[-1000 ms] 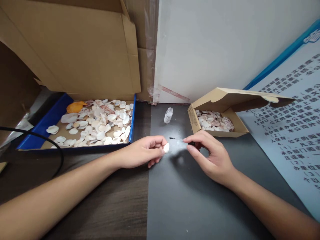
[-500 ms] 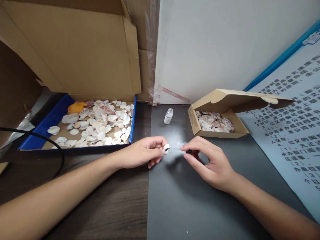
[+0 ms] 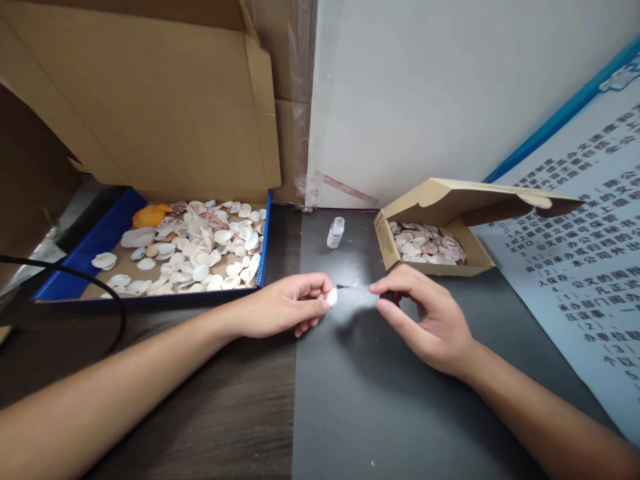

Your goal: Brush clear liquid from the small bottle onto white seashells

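Between the thumb and fingers of my left hand (image 3: 293, 305) a small white seashell (image 3: 332, 297) is pinched, its edge facing right. My right hand (image 3: 420, 317) grips a thin brush (image 3: 354, 287) with a clear stem and a dark tip; most of its black handle is hidden behind the fingers. The brush tip points left and lies close by the shell's upper right edge; whether they touch I cannot tell. Behind both hands stands a small uncapped bottle (image 3: 335, 233) with a white label.
At left, a blue-walled cardboard box (image 3: 265, 247) holds many seashells (image 3: 200, 257) and an orange shell (image 3: 151, 215). A smaller cardboard box (image 3: 387, 243) with more shells sits back right, beside a printed sheet (image 3: 575, 267). A black cable (image 3: 65, 266) crosses the far left.
The brush and my right hand have shifted slightly right and up, off the shell's face. The shell has turned a little in my left hand, which stays in place.
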`<state>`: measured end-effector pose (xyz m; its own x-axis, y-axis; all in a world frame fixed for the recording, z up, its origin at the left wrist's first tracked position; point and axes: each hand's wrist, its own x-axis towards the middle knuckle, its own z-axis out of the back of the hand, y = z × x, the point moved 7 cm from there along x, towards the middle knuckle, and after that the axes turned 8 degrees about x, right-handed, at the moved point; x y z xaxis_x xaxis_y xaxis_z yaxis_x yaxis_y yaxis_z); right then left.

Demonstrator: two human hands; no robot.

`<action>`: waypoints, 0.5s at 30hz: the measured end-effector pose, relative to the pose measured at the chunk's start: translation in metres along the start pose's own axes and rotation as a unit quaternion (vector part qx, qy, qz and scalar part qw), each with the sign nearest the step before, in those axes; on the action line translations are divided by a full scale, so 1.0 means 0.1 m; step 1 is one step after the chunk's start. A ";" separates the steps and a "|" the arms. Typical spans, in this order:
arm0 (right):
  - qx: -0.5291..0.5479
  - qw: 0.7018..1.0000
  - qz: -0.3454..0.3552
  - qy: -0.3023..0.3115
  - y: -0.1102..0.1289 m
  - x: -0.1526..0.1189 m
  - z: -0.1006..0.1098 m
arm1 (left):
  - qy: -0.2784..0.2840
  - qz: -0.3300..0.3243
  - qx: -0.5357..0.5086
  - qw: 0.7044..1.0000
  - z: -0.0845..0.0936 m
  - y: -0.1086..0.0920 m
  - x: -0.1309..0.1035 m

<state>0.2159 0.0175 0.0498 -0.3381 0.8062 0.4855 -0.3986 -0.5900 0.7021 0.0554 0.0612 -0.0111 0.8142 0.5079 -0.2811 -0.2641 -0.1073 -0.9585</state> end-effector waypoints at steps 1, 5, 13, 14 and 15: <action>0.008 1.000 0.008 0.013 0.01 0.00 -0.02 | 0.001 -0.001 0.001 1.000 0.00 0.00 0.00; -0.015 1.000 -0.015 -0.001 -0.01 0.00 0.00 | -0.003 0.003 0.004 1.000 0.00 -0.01 -0.01; 0.017 0.999 0.010 0.033 0.03 0.01 -0.05 | 0.007 -0.002 0.014 1.000 -0.01 -0.01 -0.01; 0.008 1.000 0.003 0.024 0.01 0.01 -0.05 | 0.007 -0.003 0.015 1.000 -0.01 -0.01 -0.01; 0.000 1.000 -0.005 0.013 0.00 0.00 -0.03 | 0.007 -0.005 0.018 1.000 -0.02 -0.01 -0.01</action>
<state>0.2132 0.0178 0.0482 -0.3564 0.8111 0.4637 -0.4020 -0.5812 0.7075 0.0553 0.0590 -0.0101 0.8239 0.4970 -0.2724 -0.2740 -0.0716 -0.9591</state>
